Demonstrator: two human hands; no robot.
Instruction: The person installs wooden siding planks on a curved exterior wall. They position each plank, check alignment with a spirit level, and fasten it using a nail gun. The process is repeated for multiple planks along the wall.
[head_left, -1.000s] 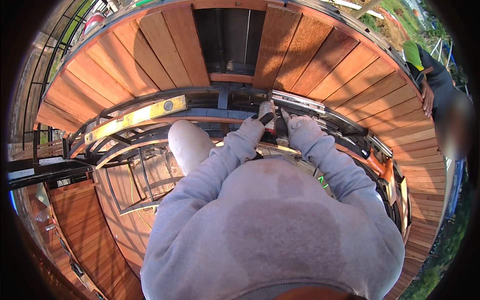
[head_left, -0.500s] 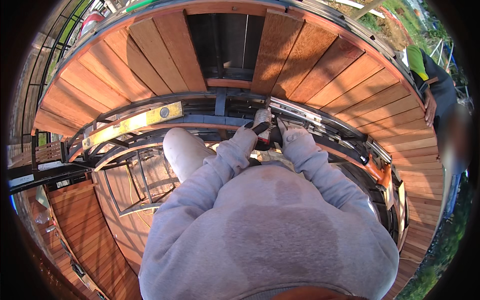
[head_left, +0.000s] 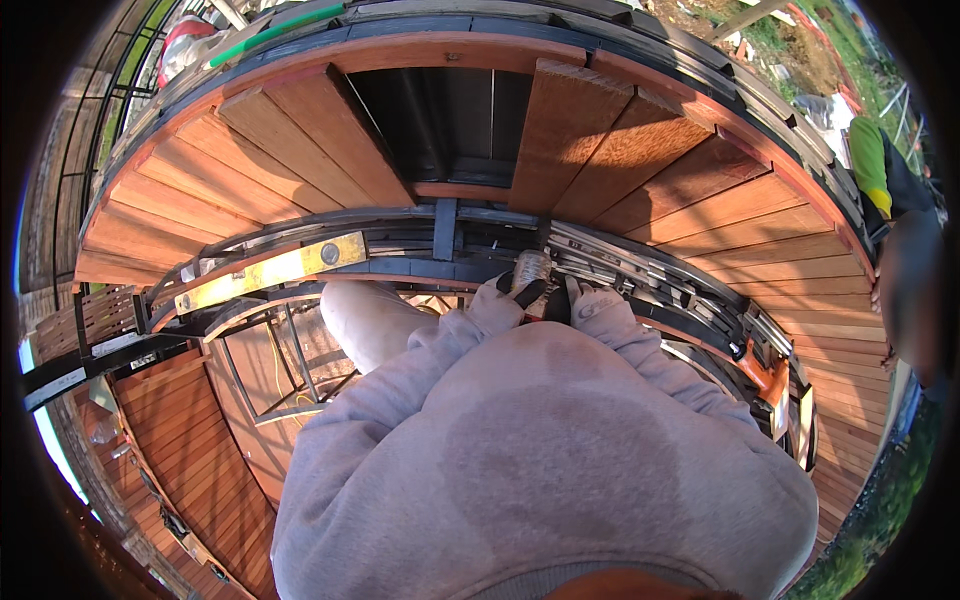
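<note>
A pale, mottled cylinder with a rounded far end (head_left: pixel 532 268) points away from me at the middle of the curved frame; a bit of red shows at its near end. What kind of thing it is I cannot make out. My left hand (head_left: pixel 517 290), dark-gloved, has its fingers closed round the cylinder's left side. Close against the other side is my right hand (head_left: pixel 566 300), also dark-gloved; sleeve and chest hide most of its fingers. Just beyond both hands runs the dark curved metal frame (head_left: pixel 445 230).
A yellow spirit level (head_left: pixel 270 272) lies on the frame at left. Reddish-brown boards (head_left: pixel 310 135) fan around, with a dark gap (head_left: pixel 465 110) among them. An orange-handled tool (head_left: pixel 762 372) rests at right. A person in a green-yellow sleeve (head_left: pixel 868 165) is at far right.
The view has tilted, so the boards and frame sit lower. The cylinder and both hands stay together, now nearer my chest. The person's hand at right has drawn back toward the edge.
</note>
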